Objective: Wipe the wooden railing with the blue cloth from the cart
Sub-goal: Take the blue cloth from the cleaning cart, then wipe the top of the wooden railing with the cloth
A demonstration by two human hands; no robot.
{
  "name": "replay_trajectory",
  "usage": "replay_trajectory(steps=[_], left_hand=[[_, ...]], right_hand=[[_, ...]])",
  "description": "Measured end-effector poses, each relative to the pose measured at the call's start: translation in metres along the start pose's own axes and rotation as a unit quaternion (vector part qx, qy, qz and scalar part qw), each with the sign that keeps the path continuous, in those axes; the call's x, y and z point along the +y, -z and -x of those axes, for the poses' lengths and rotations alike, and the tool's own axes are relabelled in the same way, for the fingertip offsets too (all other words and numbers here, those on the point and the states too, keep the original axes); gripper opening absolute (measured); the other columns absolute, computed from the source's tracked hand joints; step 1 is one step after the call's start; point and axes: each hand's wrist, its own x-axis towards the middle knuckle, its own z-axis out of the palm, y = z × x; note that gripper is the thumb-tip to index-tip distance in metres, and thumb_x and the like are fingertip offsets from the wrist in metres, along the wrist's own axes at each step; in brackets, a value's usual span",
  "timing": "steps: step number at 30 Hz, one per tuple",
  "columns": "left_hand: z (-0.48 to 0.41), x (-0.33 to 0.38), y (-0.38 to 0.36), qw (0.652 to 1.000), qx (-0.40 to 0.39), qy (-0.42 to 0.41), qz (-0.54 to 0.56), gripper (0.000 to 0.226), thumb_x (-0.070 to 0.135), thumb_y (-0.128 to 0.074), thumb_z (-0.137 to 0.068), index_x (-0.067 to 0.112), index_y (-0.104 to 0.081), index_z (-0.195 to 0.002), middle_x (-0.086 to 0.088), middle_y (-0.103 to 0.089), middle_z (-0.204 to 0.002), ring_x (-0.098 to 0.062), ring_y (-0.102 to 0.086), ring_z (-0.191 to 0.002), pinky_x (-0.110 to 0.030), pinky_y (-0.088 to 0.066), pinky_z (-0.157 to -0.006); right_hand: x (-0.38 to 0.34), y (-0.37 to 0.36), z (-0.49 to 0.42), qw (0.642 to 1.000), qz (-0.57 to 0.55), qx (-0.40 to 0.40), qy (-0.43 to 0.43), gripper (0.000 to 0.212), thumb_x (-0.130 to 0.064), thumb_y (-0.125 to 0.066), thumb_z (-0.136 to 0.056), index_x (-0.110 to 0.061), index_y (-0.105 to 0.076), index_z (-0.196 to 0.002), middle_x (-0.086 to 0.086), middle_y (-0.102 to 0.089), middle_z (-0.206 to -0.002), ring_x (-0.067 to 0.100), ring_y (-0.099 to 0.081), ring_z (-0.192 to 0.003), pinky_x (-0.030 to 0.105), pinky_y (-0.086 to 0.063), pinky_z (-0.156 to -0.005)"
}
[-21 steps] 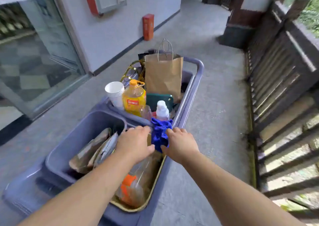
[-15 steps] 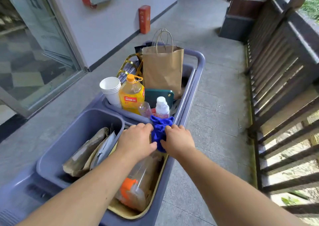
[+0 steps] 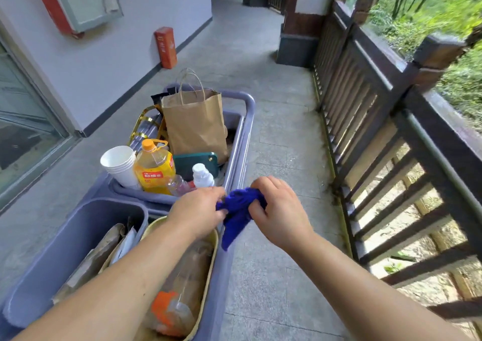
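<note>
A crumpled blue cloth [image 3: 238, 211] hangs between my two hands, just above the right rim of the grey cart [image 3: 246, 132]. My left hand [image 3: 199, 211] pinches its left edge. My right hand [image 3: 280, 211] grips the bunched top, and a loose end dangles below. The dark wooden railing [image 3: 386, 100] runs along the right side of the walkway, about an arm's length to the right of my right hand.
The cart holds a brown paper bag [image 3: 195, 125], a yellow oil bottle [image 3: 154, 167], stacked white cups [image 3: 120, 166], a small white-capped bottle [image 3: 202, 176], a grey bin [image 3: 78, 236] and a gold-rimmed tray [image 3: 208, 275]. Stone floor [image 3: 281, 145] lies between cart and railing. A red box [image 3: 165, 47] stands by the left wall.
Both hands have lifted the blue cloth out of the cart and carried it right, over the cart's rim. The view has turned toward the railing.
</note>
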Motion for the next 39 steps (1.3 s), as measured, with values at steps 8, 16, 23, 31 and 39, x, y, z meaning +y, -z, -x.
replay_trajectory(steps=[8, 16, 23, 31, 39], left_hand=[[-0.043, 0.191, -0.007, 0.991, -0.015, -0.125, 0.052, 0.011, 0.041, -0.054, -0.086, 0.034, -0.047, -0.09, 0.007, -0.059, -0.075, -0.03, -0.06, -0.082, -0.037, -0.044, -0.065], [-0.05, 0.415, -0.034, 0.943, -0.094, -0.248, 0.203, 0.017, 0.026, -0.056, -0.075, 0.036, -0.054, -0.089, 0.019, -0.067, -0.077, -0.008, -0.061, -0.065, -0.032, -0.049, -0.058], [-0.042, 0.53, -0.086, 0.893, -0.198, -0.316, 0.251, 0.042, 0.021, -0.045, -0.071, 0.039, -0.064, -0.104, 0.006, -0.068, -0.076, -0.018, -0.06, -0.062, -0.034, -0.051, -0.059], [-0.041, 0.626, -0.154, 0.833, -0.233, -0.478, 0.153, 0.029, 0.029, -0.053, -0.068, 0.037, -0.058, -0.096, 0.013, -0.062, -0.078, -0.006, -0.057, -0.07, -0.026, -0.044, -0.061], [-0.021, 0.708, -0.189, 0.702, -0.229, -0.671, 0.068, 0.05, 0.034, -0.059, -0.076, 0.034, -0.054, -0.126, 0.002, -0.06, -0.123, -0.024, -0.058, -0.108, -0.038, -0.048, -0.087]], right_hand=[[0.094, 0.141, 0.087, 0.967, 0.048, 0.068, -0.242, 0.025, -0.021, -0.059, -0.08, -0.02, -0.051, -0.103, 0.003, -0.065, -0.094, 0.03, -0.061, -0.086, 0.042, -0.049, -0.074], [0.163, 0.231, 0.188, 0.925, -0.068, 0.087, -0.364, 0.06, -0.047, -0.062, -0.07, -0.045, -0.044, -0.128, -0.016, -0.064, -0.113, 0.014, -0.064, -0.102, 0.044, -0.056, -0.085], [0.213, 0.279, 0.253, 0.839, -0.126, 0.254, -0.464, 0.027, -0.027, -0.052, -0.075, -0.044, -0.052, -0.096, -0.013, -0.069, -0.083, 0.003, -0.061, -0.076, 0.038, -0.052, -0.067], [0.237, 0.338, 0.329, 0.736, -0.051, 0.403, -0.542, 0.034, -0.023, -0.056, -0.073, -0.035, -0.057, -0.104, -0.007, -0.071, -0.093, 0.022, -0.064, -0.087, 0.04, -0.049, -0.072], [0.235, 0.361, 0.371, 0.554, 0.101, 0.539, -0.626, 0.032, -0.012, -0.055, -0.084, -0.026, -0.054, -0.112, 0.002, -0.061, -0.112, 0.027, -0.058, -0.102, 0.044, -0.049, -0.088]])
